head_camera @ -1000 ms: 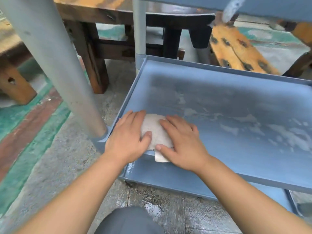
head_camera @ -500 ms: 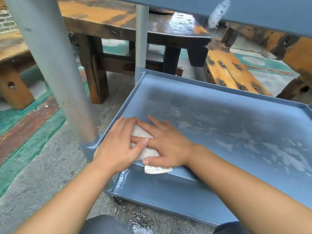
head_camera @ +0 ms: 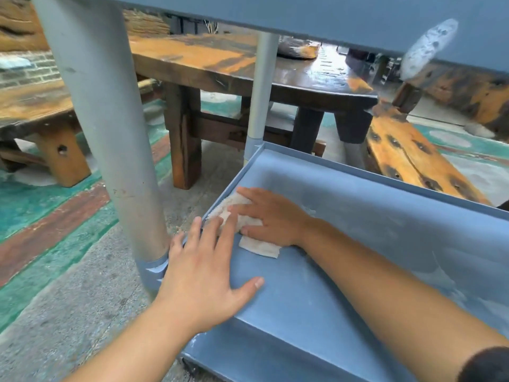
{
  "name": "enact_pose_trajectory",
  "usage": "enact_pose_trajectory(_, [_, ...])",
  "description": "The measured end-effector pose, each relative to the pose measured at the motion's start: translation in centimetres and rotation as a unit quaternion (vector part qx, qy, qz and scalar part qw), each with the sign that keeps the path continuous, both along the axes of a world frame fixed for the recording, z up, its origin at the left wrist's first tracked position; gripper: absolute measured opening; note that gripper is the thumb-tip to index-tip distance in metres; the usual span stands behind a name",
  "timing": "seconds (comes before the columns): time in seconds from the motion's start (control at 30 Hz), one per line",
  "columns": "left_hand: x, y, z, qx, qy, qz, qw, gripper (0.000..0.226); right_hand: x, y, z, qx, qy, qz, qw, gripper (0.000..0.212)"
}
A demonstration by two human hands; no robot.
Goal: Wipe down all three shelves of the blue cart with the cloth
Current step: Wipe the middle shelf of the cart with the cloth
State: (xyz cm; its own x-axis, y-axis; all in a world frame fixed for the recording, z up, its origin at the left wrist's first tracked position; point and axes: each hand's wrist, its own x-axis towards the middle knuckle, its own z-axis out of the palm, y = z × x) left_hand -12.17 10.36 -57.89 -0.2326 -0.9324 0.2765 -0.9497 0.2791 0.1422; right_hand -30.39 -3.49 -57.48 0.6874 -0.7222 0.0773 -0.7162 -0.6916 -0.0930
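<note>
Right hand (head_camera: pixel 271 216) flat on the white cloth (head_camera: pixel 242 220), fingers straight and pointing left, palm pressing it onto the blue cart shelf (head_camera: pixel 358 244). Cloth bunched against the shelf's left rim, towards the far-left corner; one folded corner sticking out below the right thumb, lying flat on the blue surface. Left hand (head_camera: pixel 205 274) spread wide, fingers straight and fanned, holding nothing; palm over the near-left corner of the shelf, fingertips reaching up to the near edge of the cloth (whether actually touching it, impossible to tell). Left thumb stretched out to the right, over the shelf floor.

Pale smears and streaks across the shelf surface, most of them towards the right side. Grey upright post (head_camera: pixel 104 128) rising from the near-left corner socket, just beside the left hand; second, thinner post (head_camera: pixel 260 86) at the far-left corner. Underside of the shelf above (head_camera: pixel 330 15) filling the top of the view, with a whitish scuffed patch near its right end.

Beyond the cart, a dark wooden table (head_camera: pixel 220 64), wet and shiny on its right part, and wooden benches (head_camera: pixel 407 158) to either side. Rough concrete floor (head_camera: pixel 68 299) with worn green and red painted bands at the left.
</note>
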Motion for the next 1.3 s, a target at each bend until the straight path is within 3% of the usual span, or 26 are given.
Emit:
enact_pose_trajectory(0.2, [0.0,-0.5,-0.1,0.072,-0.033,0.029,0.996,0.099,-0.6,-8.3,0.1,-0.015,0.017,-0.046,0.999,0.052])
enact_pose_trajectory(0.47, [0.0,-0.7,-0.6,0.070,-0.071,0.036,0.994,0.099,-2.3,-12.9,-0.2,-0.012,0.034,-0.160,0.986,0.066])
enact_pose_trajectory(0.6, [-1.5,-2.4,0.2,0.061,-0.086,0.036,0.994,0.095,-2.5,-14.3,-0.4,0.009,0.037,-0.156,0.987,0.068])
enact_pose_trajectory(0.83, [-2.5,-3.6,-1.0,0.073,-0.094,0.059,0.991,0.097,-3.0,-15.8,-0.4,-0.033,0.034,-0.134,0.990,0.061])
enact_pose_trajectory(0.97, [-2.5,-3.8,-1.0,0.085,-0.102,0.058,0.989,0.100,-3.3,-17.3,-0.2,0.026,0.029,-0.232,0.972,0.062])
enact_pose_trajectory(1.13, [-2.5,-4.4,-1.5,0.101,-0.092,0.064,0.989,0.102,-3.3,-19.4,0.4,0.033,0.065,-0.303,0.950,0.065])
enact_pose_trajectory(1.3, [-2.5,-4.9,-1.2,0.124,-0.086,0.068,0.986,0.100,-2.8,-20.0,0.2,0.048,0.027,-0.367,0.929,0.063])
